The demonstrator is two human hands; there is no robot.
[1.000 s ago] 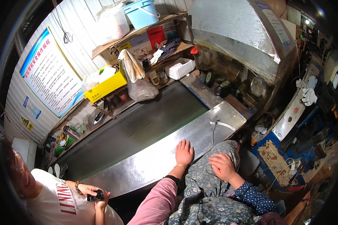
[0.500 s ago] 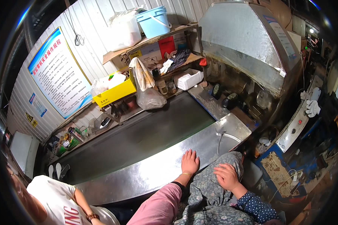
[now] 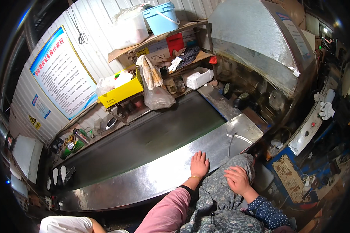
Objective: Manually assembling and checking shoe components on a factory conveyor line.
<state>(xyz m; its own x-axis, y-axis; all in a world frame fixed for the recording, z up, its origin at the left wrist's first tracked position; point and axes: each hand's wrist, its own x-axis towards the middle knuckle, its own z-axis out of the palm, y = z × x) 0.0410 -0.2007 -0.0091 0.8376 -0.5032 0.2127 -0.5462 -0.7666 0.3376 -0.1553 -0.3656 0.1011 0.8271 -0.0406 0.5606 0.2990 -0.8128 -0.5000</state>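
My left hand (image 3: 199, 164) lies palm down on the shiny metal ledge (image 3: 155, 171) along the near side of a dark conveyor belt (image 3: 155, 136). Its fingers are stretched out and it holds nothing. A thin yellow bracelet circles that wrist, below a pink sleeve. My right hand (image 3: 238, 179) rests over my knee on grey floral cloth (image 3: 217, 202); its fingers are slightly bent, apart and without an object. A dotted dark blue sleeve covers that forearm. Several shoes (image 3: 60, 174), some with white insides, sit at the belt's far left end.
Behind the belt stand a yellow box (image 3: 122, 91), a hanging cloth (image 3: 149, 72) and a shelf with a light blue bucket (image 3: 161, 19). A large metal hood (image 3: 256, 42) rises at the right, with dark shoes (image 3: 241, 100) beneath. A person in white (image 3: 66, 225) is at lower left.
The person in white at the lower left has moved down, mostly out of the picture, uncovering more of the ledge's left end. The view has shifted slightly; both my hands stay where they were.
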